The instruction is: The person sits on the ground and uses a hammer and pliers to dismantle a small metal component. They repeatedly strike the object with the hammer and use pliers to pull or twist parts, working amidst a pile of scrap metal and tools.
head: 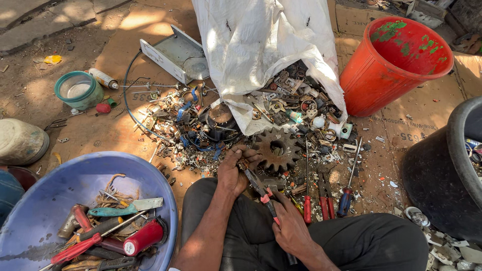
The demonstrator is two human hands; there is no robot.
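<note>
A: Ground surface, left side?

B: Bare dirt and flattened cardboard (pixel 125 125). A blue basin (pixel 30 211) of tools sits at lower left, a teal bowl (pixel 78 89) above it.

A: Centre?

B: A white sack (pixel 256 45) spills metal scrap (pixel 201 125). The left hand (pixel 235 168) is closed on a small scrap piece; the right hand (pixel 288 226) is closed round the handles of the pliers (pixel 261 190), whose nose meets that piece.

A: Right?

B: A red bucket (pixel 381 75), tilted, and a black tub (pixel 437 175).
</note>
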